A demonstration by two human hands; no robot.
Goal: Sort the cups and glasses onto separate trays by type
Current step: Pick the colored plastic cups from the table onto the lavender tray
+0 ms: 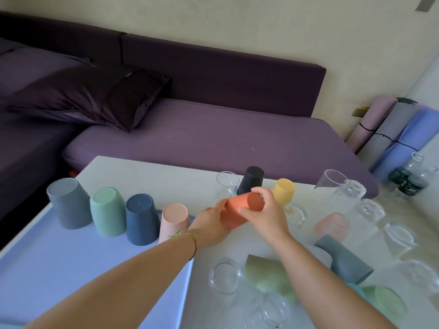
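Clear glasses [225,277] nearest, both hands [240,217] clasping orange cup [241,210] beside 4 upturned cups [123,212].

The blue tray [71,276] ran off the picture at the left and near edges. The left hand [210,224] hid the near end of the orange cup [240,210]. The right arm [332,286] covered part of the green cup [266,274]. The glasses [273,309] at the near edge were blurry and cut off. The bottles [411,179] at the far right were too blurry to read.
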